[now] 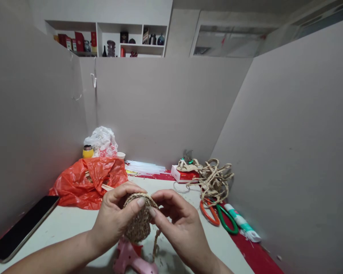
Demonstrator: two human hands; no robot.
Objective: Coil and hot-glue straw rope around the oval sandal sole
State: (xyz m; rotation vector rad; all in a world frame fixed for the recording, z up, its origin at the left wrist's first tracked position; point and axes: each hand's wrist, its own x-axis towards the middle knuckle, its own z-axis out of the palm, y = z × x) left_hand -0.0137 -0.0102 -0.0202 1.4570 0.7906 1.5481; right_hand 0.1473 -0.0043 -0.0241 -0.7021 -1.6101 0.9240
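Observation:
A small brown woven straw piece (137, 227) with a braided rim is held up over the near part of the table. My left hand (114, 213) grips its left side, thumb on the near face and fingers behind. At its upper right rim, my right hand (177, 224) pinches the edge between thumb and forefinger. A loose braided straw cord (156, 243) hangs down between the piece and my right hand. Just below lies a pink glue gun (131, 258), partly hidden by the woven piece.
A red plastic bag (74, 182) and a phone (23, 228) lie at left. Clear glue sticks (145, 167) are at the back. On the right are a heap of braided straw cord (214, 180), orange-and-green-handled scissors (227, 219) and a white-and-green roll (242, 222). Grey partitions (160, 106) enclose the table.

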